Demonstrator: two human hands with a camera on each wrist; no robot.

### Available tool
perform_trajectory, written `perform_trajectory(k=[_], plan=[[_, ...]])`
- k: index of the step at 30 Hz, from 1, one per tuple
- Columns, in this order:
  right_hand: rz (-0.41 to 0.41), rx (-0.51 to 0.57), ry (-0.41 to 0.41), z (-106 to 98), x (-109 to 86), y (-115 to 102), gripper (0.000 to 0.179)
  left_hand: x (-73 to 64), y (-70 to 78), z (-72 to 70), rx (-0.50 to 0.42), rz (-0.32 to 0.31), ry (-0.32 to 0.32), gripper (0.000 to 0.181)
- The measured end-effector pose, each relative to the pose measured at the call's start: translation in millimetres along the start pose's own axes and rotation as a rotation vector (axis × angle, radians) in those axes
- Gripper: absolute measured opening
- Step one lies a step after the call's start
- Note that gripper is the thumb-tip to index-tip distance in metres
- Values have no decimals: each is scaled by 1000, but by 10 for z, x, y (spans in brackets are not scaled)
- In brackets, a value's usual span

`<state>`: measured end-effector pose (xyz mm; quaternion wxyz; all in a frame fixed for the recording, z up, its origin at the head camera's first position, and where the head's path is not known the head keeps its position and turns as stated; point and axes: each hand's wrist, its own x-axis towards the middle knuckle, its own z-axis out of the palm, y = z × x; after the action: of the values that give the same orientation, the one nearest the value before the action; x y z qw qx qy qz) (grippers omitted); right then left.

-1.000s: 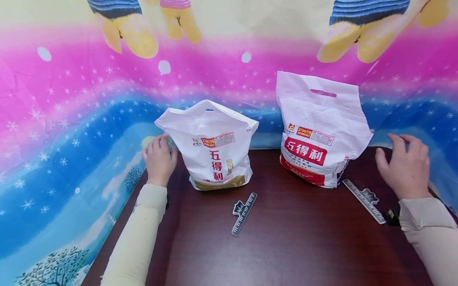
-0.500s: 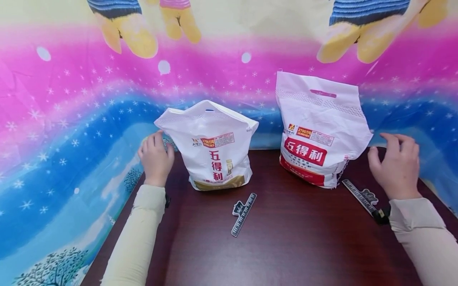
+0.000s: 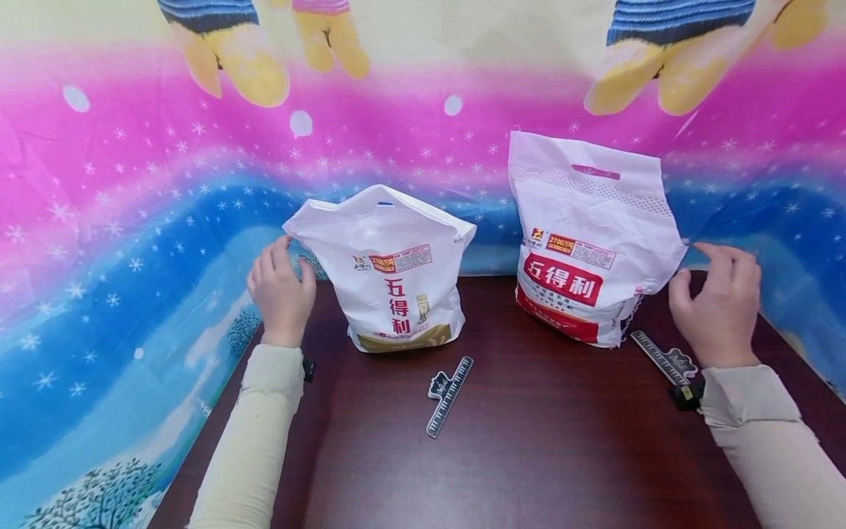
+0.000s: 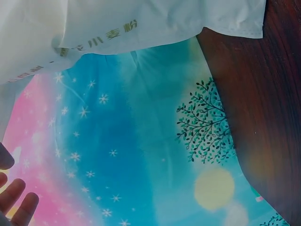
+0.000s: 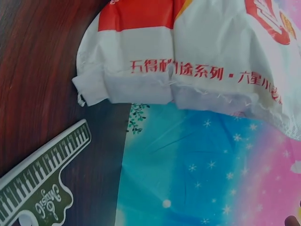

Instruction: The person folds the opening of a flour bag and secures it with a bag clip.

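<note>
Two white flour bags stand at the back of the table: a gold-bottomed bag point(image 3: 357, 286) on the left and a red-labelled bag point(image 3: 542, 213) on the right, its flat top with a handle slot upright. My left hand point(image 3: 280, 294) is at the left side of the gold-bottomed bag, fingers loosely bent and holding nothing; in the left wrist view its fingertips point(image 4: 23, 209) are apart from that bag point(image 4: 155, 23). Beside the red-labelled bag's right edge is my right hand point(image 3: 720, 305), index finger reaching toward its corner, nothing in its grasp. The right wrist view shows this bag's side point(image 5: 211, 47).
A piano-keyboard-patterned clip point(image 3: 449, 397) lies on the dark wooden table point(image 3: 529, 455) in front of the left bag. A second such clip point(image 3: 661, 358) lies by the right bag, partly covered by the right wrist camera point(image 3: 686, 397). A printed cloth point(image 3: 410, 110) hangs behind.
My right hand has moved left, closer to the red-labelled bag. My left hand has shifted slightly left and up. Both bags and the clips stay where they were.
</note>
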<state>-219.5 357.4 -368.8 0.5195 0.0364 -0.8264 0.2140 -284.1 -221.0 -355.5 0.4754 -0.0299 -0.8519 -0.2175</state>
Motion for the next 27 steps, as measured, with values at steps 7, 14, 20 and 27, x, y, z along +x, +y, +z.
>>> perform_trajectory(k=[7,14,20,27], plan=[[-10,39,27,-1,21,-66,40,13,20,-50,-22,25,78,36],[-36,66,34,-1,38,-126,41,57,107,-96,-45,34,140,34],[-68,84,51,27,51,-184,38,80,189,-134,-48,16,152,36],[-86,78,35,51,30,-226,37,92,318,-186,-53,8,165,34]])
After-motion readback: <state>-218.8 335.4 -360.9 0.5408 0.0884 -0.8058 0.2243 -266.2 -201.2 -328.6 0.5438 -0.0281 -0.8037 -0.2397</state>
